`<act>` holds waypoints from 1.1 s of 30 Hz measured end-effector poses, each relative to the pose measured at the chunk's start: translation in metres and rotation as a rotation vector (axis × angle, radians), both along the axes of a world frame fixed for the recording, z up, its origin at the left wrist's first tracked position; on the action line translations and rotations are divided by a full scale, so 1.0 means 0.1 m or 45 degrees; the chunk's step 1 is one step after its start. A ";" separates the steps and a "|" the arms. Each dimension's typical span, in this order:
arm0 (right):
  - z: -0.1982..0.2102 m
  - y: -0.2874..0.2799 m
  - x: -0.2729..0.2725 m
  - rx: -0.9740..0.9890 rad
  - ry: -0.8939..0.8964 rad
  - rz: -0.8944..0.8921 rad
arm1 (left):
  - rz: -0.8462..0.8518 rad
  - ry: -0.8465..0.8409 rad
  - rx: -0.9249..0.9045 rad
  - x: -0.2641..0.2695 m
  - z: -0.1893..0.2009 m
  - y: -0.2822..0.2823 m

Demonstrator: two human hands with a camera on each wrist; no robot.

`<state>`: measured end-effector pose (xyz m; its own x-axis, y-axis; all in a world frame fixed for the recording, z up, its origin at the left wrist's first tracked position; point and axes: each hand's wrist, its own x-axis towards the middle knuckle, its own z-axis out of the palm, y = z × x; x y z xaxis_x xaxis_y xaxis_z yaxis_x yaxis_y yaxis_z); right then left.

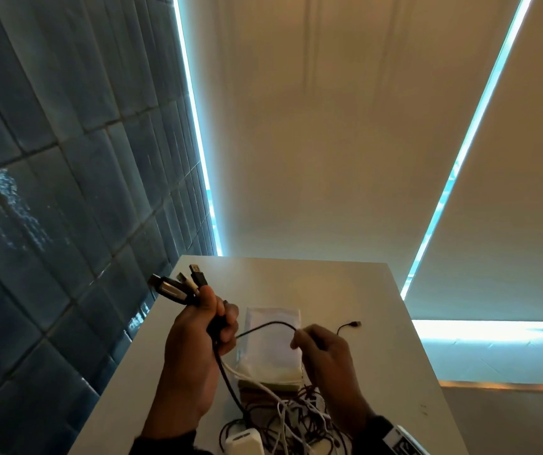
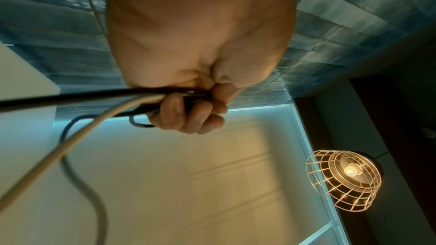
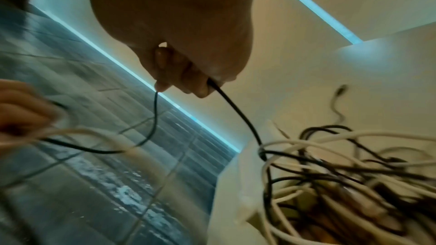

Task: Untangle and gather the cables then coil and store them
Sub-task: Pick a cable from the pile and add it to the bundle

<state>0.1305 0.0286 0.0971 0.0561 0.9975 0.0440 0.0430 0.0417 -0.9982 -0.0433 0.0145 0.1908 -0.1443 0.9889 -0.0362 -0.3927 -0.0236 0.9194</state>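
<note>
My left hand (image 1: 209, 326) is raised over the white table (image 1: 378, 323) and grips a bundle of cable ends, whose plugs (image 1: 178, 284) stick out above the fist. In the left wrist view the left hand's fingers (image 2: 188, 116) curl round black and white cables (image 2: 94, 100). A thin black cable (image 1: 265, 326) arcs from that fist to my right hand (image 1: 312, 343), which pinches it. Its free plug (image 1: 353, 324) hangs to the right. A tangle of black and white cables (image 1: 296, 418) lies on the table beneath both hands, blurred in the right wrist view as the tangle (image 3: 342, 174).
A clear plastic bag (image 1: 273, 349) lies flat on the table behind the tangle. A white charger block (image 1: 244, 441) sits at the near edge. Blue tiled wall (image 1: 50, 192) stands at the left. A wire-caged lamp (image 2: 344, 180) hangs nearby.
</note>
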 end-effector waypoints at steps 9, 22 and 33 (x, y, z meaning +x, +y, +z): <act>0.53 -0.19 -0.18 0.315 0.177 0.314 | -0.078 -0.012 -0.174 0.14 -0.04 0.02; 0.00 -0.13 -0.09 -0.005 0.192 0.618 | -0.184 -0.331 0.086 0.09 0.07 0.01; -0.75 0.03 -0.12 -0.151 0.085 0.452 | -0.181 -0.155 0.169 -0.03 0.09 -0.07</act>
<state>0.1183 0.0319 0.0220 -0.2949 0.9533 -0.0649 -0.0189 -0.0737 -0.9971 -0.0466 0.0071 0.2001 -0.0053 0.9962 0.0868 -0.5085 -0.0774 0.8576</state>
